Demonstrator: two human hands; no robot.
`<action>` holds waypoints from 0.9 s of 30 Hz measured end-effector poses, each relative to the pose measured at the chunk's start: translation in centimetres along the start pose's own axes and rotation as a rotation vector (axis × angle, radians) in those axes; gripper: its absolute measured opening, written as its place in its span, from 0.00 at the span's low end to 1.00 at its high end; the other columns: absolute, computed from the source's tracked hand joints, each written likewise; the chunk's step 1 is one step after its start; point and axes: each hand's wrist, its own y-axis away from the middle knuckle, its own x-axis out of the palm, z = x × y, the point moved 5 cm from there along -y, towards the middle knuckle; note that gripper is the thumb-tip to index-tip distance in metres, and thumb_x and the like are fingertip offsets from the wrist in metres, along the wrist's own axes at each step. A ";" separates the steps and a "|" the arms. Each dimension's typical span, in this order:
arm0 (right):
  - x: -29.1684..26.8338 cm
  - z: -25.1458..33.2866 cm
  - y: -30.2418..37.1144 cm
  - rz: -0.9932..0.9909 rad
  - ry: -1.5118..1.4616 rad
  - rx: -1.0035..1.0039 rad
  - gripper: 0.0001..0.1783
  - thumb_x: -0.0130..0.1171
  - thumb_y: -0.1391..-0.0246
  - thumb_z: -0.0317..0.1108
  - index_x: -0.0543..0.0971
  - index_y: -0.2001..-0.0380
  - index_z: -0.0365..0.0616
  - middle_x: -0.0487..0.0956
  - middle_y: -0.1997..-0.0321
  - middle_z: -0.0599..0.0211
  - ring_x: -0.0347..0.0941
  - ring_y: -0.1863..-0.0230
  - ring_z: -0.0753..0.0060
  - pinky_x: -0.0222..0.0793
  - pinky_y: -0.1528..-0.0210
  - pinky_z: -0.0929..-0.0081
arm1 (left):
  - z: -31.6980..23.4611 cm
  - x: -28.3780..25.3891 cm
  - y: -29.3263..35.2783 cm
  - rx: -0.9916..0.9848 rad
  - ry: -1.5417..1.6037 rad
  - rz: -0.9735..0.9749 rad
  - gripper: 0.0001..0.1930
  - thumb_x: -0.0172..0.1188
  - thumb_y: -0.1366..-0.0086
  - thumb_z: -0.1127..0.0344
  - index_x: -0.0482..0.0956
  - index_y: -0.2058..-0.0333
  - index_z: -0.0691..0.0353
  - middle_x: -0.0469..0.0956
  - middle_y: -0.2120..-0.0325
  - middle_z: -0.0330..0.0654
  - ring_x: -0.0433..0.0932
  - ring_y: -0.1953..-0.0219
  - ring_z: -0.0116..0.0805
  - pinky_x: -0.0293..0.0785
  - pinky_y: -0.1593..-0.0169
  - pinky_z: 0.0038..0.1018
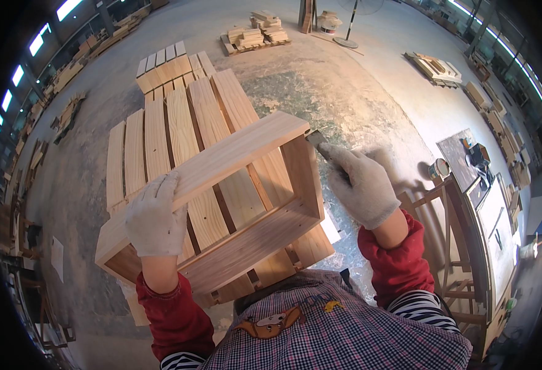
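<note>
Slats of pale wood form the platform (183,129) in front of you, and it carries the frame (234,154) at its near end. The frame spans the slats at a slant, its right end by the platform's right edge and its left end toward the left edge. It appears to stand on one long side; the wide view leaves its exact tilt uncertain.

Expect the frame to be stiff and of moderate weight, awkward more from length than mass. Dry, bare wood should give your gloves fair grip; treat the corner joints as its weaker points. Take hold of the upper board (258,139), well in from a corner. Your left hand (157,216) is clamped on that board toward its left end. Your right hand (362,188) is closed around a hand tool (315,138) at the upper right corner; you cannot tell whether the blade touches the wood. Judge the tool light and rigid, with a possibly sharp edge: hold it by the rear part only.

Note the frame's finish: light tan, straight-grained, unpainted, four flat boards meeting squarely. The lower board (252,245) looks slightly pinker in shade. The tool is small, flat and dark.
</note>
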 end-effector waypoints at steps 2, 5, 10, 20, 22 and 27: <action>-0.1 0.0 0.0 -0.002 -0.007 0.000 0.21 0.50 0.49 0.28 0.74 0.50 0.47 0.76 0.68 0.51 0.75 0.67 0.46 0.71 0.62 0.58 | 0.0 0.1 -0.1 0.007 0.001 -0.003 0.20 0.65 0.50 0.64 0.79 0.55 0.52 0.79 0.58 0.38 0.77 0.56 0.38 0.72 0.53 0.32; 0.5 -0.5 -0.1 -0.010 -0.016 0.006 0.21 0.50 0.50 0.28 0.74 0.50 0.47 0.76 0.68 0.51 0.74 0.67 0.47 0.71 0.63 0.57 | 0.1 0.2 -0.1 0.012 0.003 -0.001 0.20 0.64 0.50 0.64 0.79 0.55 0.52 0.79 0.58 0.38 0.77 0.56 0.38 0.72 0.53 0.32; -0.3 -0.1 -0.3 0.040 0.008 0.018 0.22 0.50 0.50 0.27 0.74 0.49 0.48 0.76 0.69 0.50 0.74 0.67 0.46 0.71 0.63 0.57 | 0.0 0.1 -0.2 0.007 0.001 0.000 0.19 0.64 0.49 0.64 0.80 0.55 0.52 0.79 0.59 0.38 0.78 0.56 0.37 0.72 0.53 0.32; -0.4 0.6 -0.7 0.086 0.085 0.018 0.22 0.49 0.50 0.28 0.75 0.50 0.47 0.76 0.69 0.48 0.74 0.69 0.46 0.71 0.64 0.57 | -0.1 0.0 -0.2 0.003 -0.004 -0.006 0.18 0.63 0.48 0.64 0.80 0.56 0.52 0.80 0.59 0.38 0.78 0.57 0.37 0.73 0.54 0.31; 0.1 0.2 -1.0 0.046 0.018 -0.001 0.22 0.49 0.50 0.29 0.75 0.50 0.47 0.77 0.69 0.48 0.74 0.69 0.46 0.71 0.64 0.57 | -0.2 -0.1 -0.3 0.005 -0.009 -0.009 0.18 0.63 0.48 0.64 0.80 0.56 0.52 0.80 0.59 0.38 0.78 0.57 0.37 0.73 0.54 0.31; -0.1 0.0 -0.8 0.057 0.072 -0.060 0.21 0.48 0.49 0.28 0.75 0.50 0.45 0.77 0.70 0.49 0.75 0.68 0.47 0.71 0.64 0.57 | 0.0 0.0 -0.2 -0.005 -0.003 -0.002 0.19 0.63 0.48 0.64 0.80 0.55 0.52 0.79 0.58 0.38 0.78 0.56 0.38 0.73 0.53 0.32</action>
